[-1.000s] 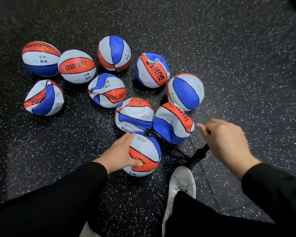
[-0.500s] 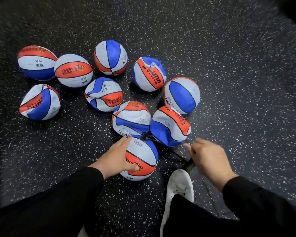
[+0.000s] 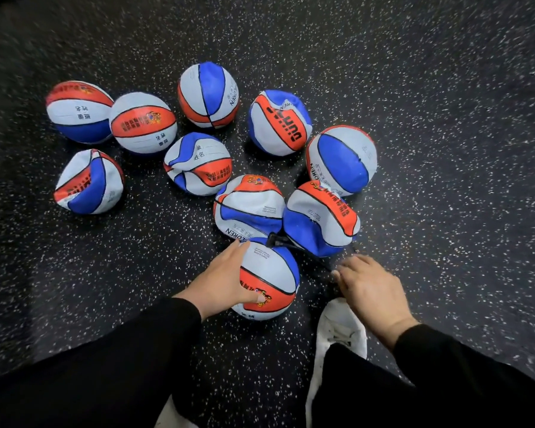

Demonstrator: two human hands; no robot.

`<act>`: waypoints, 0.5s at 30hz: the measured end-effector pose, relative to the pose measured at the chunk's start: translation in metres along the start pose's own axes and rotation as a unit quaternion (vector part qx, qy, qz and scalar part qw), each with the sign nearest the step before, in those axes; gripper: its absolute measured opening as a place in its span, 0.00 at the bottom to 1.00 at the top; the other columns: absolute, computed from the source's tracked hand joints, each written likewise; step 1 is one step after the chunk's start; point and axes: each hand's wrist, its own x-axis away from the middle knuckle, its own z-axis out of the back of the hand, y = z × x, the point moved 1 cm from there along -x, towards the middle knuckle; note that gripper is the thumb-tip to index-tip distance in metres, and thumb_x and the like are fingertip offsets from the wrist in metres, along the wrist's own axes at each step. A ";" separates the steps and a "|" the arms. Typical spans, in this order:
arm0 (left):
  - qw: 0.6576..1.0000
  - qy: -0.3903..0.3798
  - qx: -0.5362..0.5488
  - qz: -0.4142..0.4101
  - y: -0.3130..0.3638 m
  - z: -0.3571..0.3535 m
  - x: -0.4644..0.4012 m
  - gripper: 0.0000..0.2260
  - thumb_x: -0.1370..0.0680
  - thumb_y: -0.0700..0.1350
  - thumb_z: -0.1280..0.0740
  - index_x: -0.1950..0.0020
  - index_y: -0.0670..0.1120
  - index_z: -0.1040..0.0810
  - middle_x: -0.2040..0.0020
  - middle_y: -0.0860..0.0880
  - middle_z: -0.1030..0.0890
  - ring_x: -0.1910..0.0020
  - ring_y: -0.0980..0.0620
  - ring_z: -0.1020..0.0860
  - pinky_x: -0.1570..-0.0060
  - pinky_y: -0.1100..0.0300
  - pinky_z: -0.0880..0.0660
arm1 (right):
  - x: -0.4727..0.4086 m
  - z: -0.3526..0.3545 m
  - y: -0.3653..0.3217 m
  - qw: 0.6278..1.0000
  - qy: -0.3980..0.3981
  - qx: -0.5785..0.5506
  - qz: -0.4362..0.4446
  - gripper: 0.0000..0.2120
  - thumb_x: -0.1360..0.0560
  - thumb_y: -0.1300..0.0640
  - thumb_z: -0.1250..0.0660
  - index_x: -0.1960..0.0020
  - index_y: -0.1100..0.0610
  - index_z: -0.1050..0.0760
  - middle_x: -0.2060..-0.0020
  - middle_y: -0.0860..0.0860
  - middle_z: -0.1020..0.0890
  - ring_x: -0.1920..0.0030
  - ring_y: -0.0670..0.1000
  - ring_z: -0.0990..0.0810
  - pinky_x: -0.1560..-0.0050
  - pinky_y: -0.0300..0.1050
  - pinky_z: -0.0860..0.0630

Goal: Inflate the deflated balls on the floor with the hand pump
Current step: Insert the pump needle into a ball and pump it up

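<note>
The left hand (image 3: 221, 281) lay spread on the near ball (image 3: 267, 281), fingers relaxed along its left side and thumb across the orange panel, steadying it on the speckled floor (image 3: 445, 149). A black hose (image 3: 280, 241) ran from the ball's top toward the right hand (image 3: 371, 291), which was curled low over the pump above a white shoe (image 3: 340, 332); the handle itself was hidden. Nine other balls, several crumpled (image 3: 320, 219), lay beyond
</note>
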 end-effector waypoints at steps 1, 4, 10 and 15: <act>1.000 -0.001 0.001 0.000 0.001 0.000 -0.001 0.58 0.33 0.61 0.19 0.15 0.55 0.53 0.15 0.55 0.53 0.17 0.50 0.47 0.20 0.45 0.40 | 0.004 0.001 -0.001 1.000 0.004 0.004 0.008 0.22 0.16 0.45 0.48 0.56 0.52 0.20 0.57 0.47 0.21 0.53 0.54 0.22 0.62 0.50 0.20; 1.000 0.008 0.012 -0.006 0.003 0.000 -0.003 0.57 0.33 0.61 0.19 0.15 0.55 0.52 0.15 0.54 0.52 0.17 0.50 0.47 0.19 0.46 0.42 | -0.003 0.033 0.007 1.000 0.014 0.005 -0.014 0.20 0.17 0.46 0.43 0.62 0.53 0.24 0.64 0.48 0.25 0.64 0.56 0.22 0.74 0.49 0.26; 1.000 0.005 0.004 -0.001 0.003 -0.001 -0.004 0.58 0.34 0.63 0.19 0.15 0.55 0.52 0.15 0.53 0.52 0.17 0.49 0.48 0.19 0.46 0.43 | -0.036 0.121 0.026 0.994 0.106 0.002 -0.028 0.17 0.19 0.48 0.36 0.64 0.54 0.26 0.67 0.49 0.26 0.67 0.58 0.24 0.71 0.46 0.33; 1.000 -0.004 0.009 -0.003 0.000 0.001 -0.005 0.58 0.33 0.63 0.19 0.15 0.56 0.53 0.15 0.55 0.54 0.17 0.50 0.48 0.19 0.47 0.43 | 0.024 0.033 -0.009 0.997 0.048 -0.044 -0.030 0.22 0.16 0.44 0.46 0.60 0.52 0.22 0.63 0.47 0.26 0.62 0.54 0.24 0.73 0.48 0.26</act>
